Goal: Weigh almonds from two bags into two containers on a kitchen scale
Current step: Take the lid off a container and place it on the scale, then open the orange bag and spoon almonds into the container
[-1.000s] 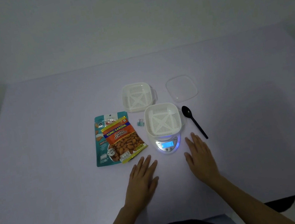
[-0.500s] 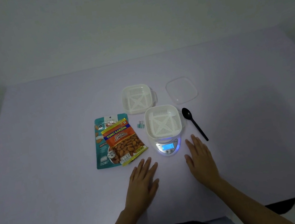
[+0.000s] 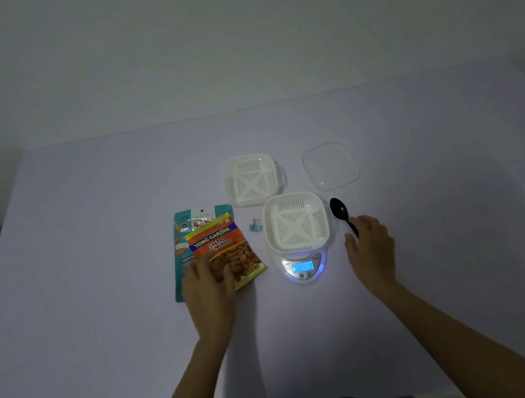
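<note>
Left grip (image 3: 208, 287) on orange almond bag (image 3: 223, 243), near corner, clasp unclear, right grip (image 3: 371, 243) curled round black spoon (image 3: 339, 210) handle

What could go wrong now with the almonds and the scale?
The right hand at the black spoon is close to the scale; a bump could upset its zero reading. The left hand lies on the orange bag, which overlaps the teal bag; lifting might drag both.

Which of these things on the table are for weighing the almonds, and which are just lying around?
For the job: orange almond bag, teal bag, kitchen scale, container on it, second container, black spoon.
Lying about: clear lid, binder clip.
</note>
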